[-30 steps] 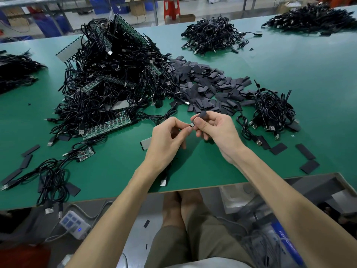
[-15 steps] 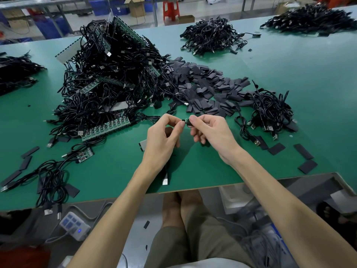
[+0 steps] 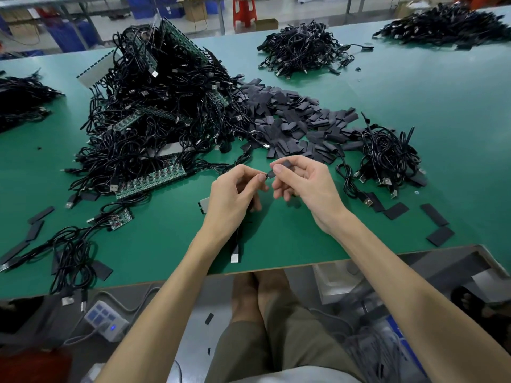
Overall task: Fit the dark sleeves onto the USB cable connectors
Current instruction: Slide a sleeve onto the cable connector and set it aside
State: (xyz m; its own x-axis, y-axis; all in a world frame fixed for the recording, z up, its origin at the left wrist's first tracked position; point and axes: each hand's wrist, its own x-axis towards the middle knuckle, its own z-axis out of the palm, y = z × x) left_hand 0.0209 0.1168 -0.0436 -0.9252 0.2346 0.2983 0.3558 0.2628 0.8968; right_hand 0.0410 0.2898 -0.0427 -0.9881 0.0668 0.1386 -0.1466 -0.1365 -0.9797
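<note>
My right hand [image 3: 305,186] pinches a flat dark sleeve [image 3: 282,166] between thumb and fingers just above the green table [image 3: 456,114]. My left hand [image 3: 235,197] faces it and pinches a small cable end [image 3: 267,176] whose tip touches the sleeve's mouth. That black cable runs under my left wrist to a silver USB plug [image 3: 235,257] lying near the table's front edge. A heap of loose dark sleeves [image 3: 293,120] lies just beyond my hands.
A big tangle of black cables with green circuit boards [image 3: 154,111] fills the left middle. A smaller cable bundle [image 3: 387,158] sits right of my hands, with loose sleeves [image 3: 439,233] near the front right. More cable piles [image 3: 301,48] lie farther back. A power strip [image 3: 106,319] hangs below the table.
My hands have shifted slightly and the right one has turned the sleeve so more of it shows above the thumb. The cable end stays at the sleeve's mouth.
</note>
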